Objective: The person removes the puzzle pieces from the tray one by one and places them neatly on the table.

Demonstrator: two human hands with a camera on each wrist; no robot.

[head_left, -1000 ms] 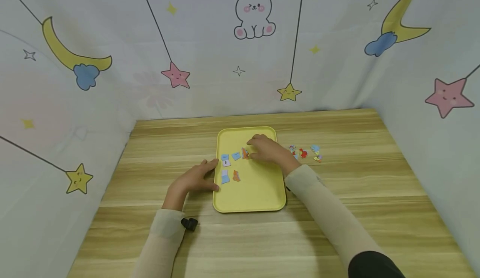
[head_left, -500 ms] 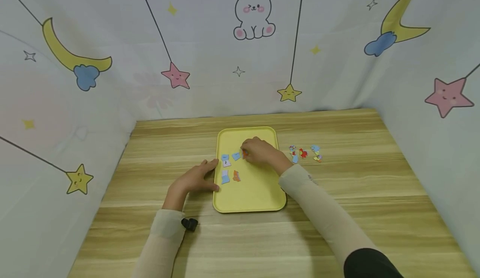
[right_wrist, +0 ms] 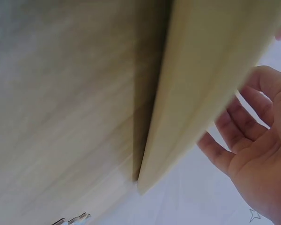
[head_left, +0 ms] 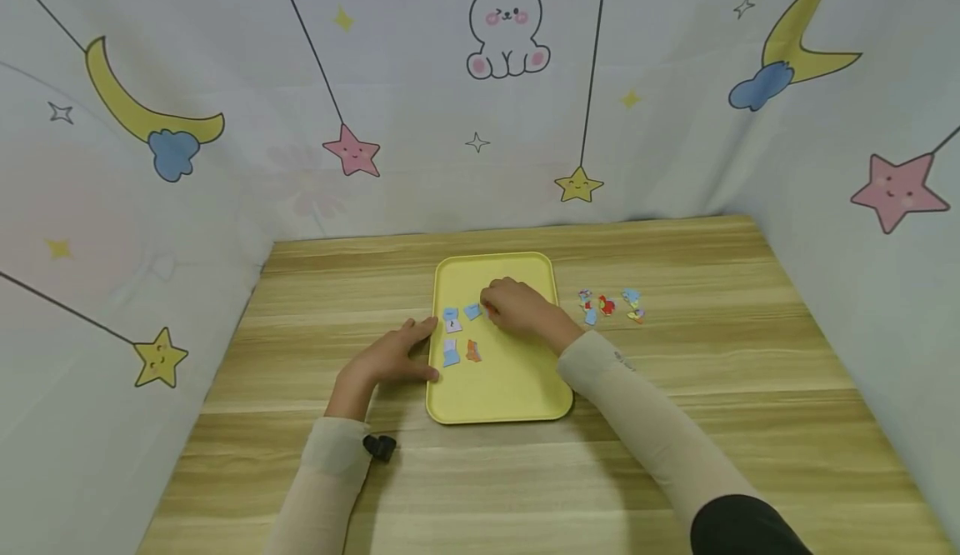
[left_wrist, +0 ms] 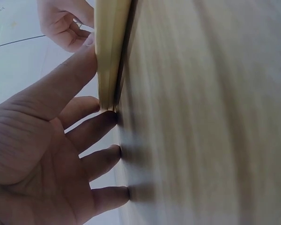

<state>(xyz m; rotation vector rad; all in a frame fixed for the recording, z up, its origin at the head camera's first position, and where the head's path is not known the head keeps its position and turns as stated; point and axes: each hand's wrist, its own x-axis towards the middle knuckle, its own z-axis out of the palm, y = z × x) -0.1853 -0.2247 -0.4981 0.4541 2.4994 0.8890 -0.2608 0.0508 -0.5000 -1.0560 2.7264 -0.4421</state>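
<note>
On the yellow tray [head_left: 517,388] my right hand [head_left: 517,305] bends its fingers over a small orange puzzle piece [head_left: 490,311], pinching it; most of the piece is covered. In the right wrist view the tray's wall hides the fingertips. To the left, several flat pieces lie in two short rows: a blue piece [head_left: 472,312], blue-and-white pieces [head_left: 451,319] and an orange piece [head_left: 473,351]. My left hand [head_left: 386,357] rests at the tray's left edge. Its thumb touches the rim [left_wrist: 107,56], and its straight fingertips meet the table in the left wrist view.
Right of the tray, on the wooden table [head_left: 675,405], lie several more small pieces, among them a red one [head_left: 607,306] and a blue-and-yellow one [head_left: 633,305]. A white printed cloth [head_left: 420,188] hangs around the table's back and sides.
My right hand has moved left and a little down onto the orange piece, its fingers now closed in over it. The left hand and tray have stayed in place.
</note>
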